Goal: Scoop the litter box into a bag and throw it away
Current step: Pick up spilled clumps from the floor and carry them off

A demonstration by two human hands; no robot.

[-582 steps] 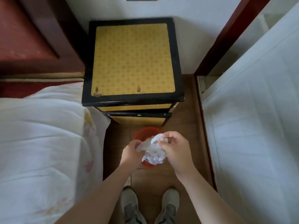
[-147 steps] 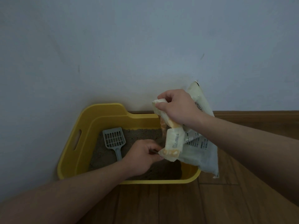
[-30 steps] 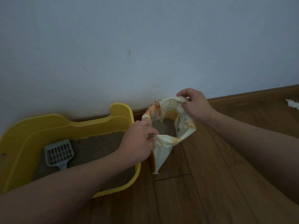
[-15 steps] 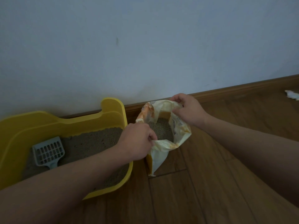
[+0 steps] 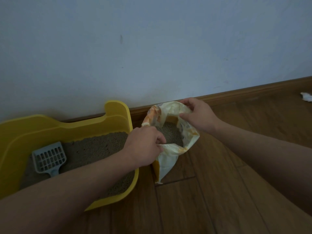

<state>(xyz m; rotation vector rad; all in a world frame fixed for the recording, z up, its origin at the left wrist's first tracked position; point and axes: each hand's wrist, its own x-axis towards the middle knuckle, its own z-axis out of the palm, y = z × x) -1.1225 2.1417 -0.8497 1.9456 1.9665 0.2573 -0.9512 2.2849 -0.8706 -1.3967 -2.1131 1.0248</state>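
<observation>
A yellow litter box [image 5: 16, 141] full of grey-brown litter stands against the wall at the left. A grey slotted scoop [image 5: 49, 157] lies in the litter near its left side. Just right of the box a white and orange bag [image 5: 170, 159] stands on the floor, mouth open, with litter inside. My left hand [image 5: 145, 146] pinches the near rim of the bag's mouth. My right hand [image 5: 199, 115] grips the far right rim and holds the mouth wide.
A white wall with a wooden skirting board [image 5: 244, 92] runs behind everything. The wooden floor [image 5: 211, 200] stretches to the right and toward me. A small white scrap [image 5: 306, 97] lies on the floor at the far right.
Both hands kept hold of the bag's rim and the mouth has stayed open. The view shifted slightly, so box and bag sit a little differently in frame.
</observation>
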